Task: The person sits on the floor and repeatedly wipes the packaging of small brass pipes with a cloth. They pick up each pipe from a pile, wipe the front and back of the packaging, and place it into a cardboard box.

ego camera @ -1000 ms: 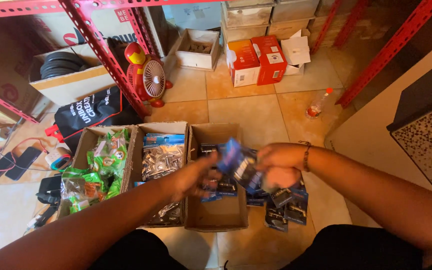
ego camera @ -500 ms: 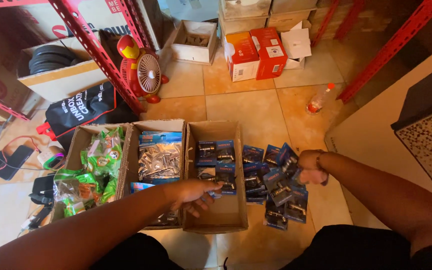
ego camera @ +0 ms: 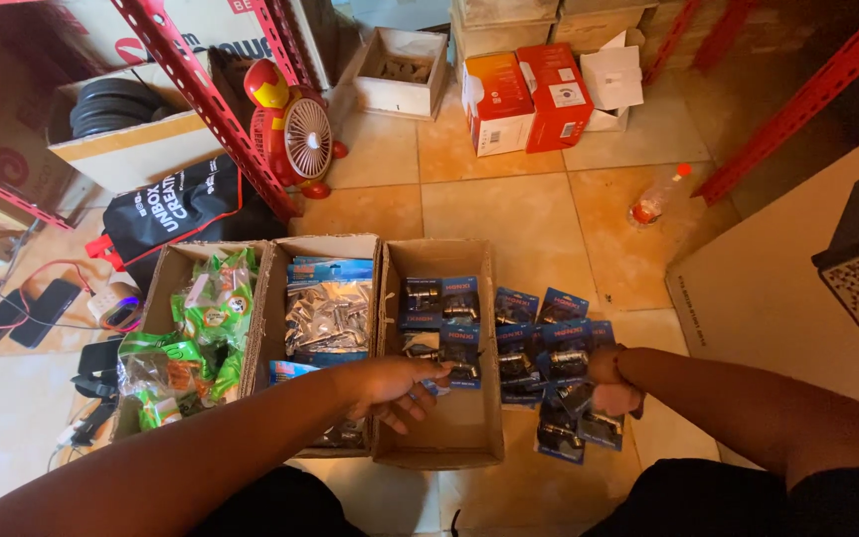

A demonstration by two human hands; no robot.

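Note:
My left hand (ego camera: 390, 390) hovers low over the near end of an open cardboard box (ego camera: 436, 449). Its fingers are loosely spread and its thumb touches one of the blue blister packs (ego camera: 441, 298) lying inside. My right hand (ego camera: 610, 384) is closed on a blue pack at the near edge of a pile of the same blue packs (ego camera: 541, 343) on the tiled floor, just right of that box. Left of it stand two more open boxes, one with silver packets (ego camera: 327, 314) and one with green packets (ego camera: 203, 320).
A red toy fan (ego camera: 296, 131) and a black bag (ego camera: 179, 207) sit behind the boxes by a slanted red rack post (ego camera: 206, 94). Orange and red cartons (ego camera: 524, 94) stand farther back. A plastic bottle (ego camera: 654, 199) lies right, beside a flat cardboard slab (ego camera: 763, 288). Phones and cables (ego camera: 27, 313) lie left.
Both hands held a blue pack together above the pile. Then they parted: the left went down into the box, the right dropped onto the floor pile and closed on a pack.

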